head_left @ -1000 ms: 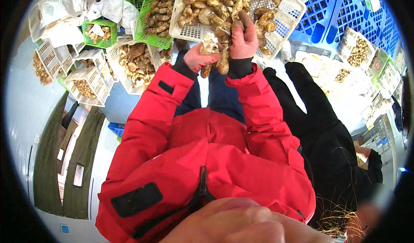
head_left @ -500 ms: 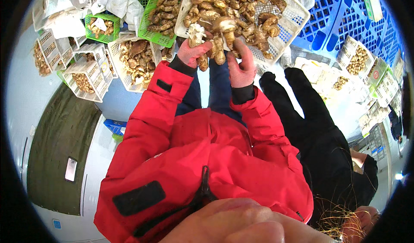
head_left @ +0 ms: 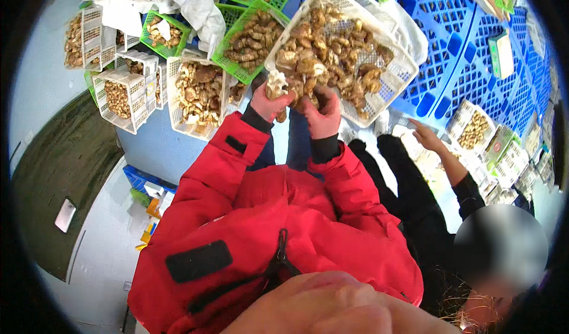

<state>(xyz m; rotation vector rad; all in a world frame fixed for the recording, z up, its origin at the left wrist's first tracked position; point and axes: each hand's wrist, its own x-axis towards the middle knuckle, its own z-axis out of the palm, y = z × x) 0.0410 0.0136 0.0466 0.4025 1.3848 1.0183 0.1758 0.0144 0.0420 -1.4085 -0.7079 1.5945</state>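
Observation:
My left hand [head_left: 269, 104], in a pink glove, is closed around a pale, ragged-topped mushroom [head_left: 277, 85] at the near left corner of a white plastic crate [head_left: 388, 100]. Beside it, my right hand [head_left: 324, 116], gloved alike, has its thumb and fingers curled in on a brown mushroom [head_left: 306, 87]; the fingers partly hide it. Brown mushrooms [head_left: 344, 50] lie heaped in the crate just beyond both hands. Another mushroom stem [head_left: 281, 116] pokes out below my left hand.
Left of the crate stands a green basket [head_left: 220, 53] of mushrooms, then a white crate [head_left: 172, 106] with more. Blue plastic pallets [head_left: 438, 44] spread at the right. A person in black stands close on my right, one hand [head_left: 425, 137] stretched toward the crates there.
The view has shifted, so the crates sit lower and further right. My right fingers have drawn in closer to my left hand. The neighbouring person's arm now reaches out.

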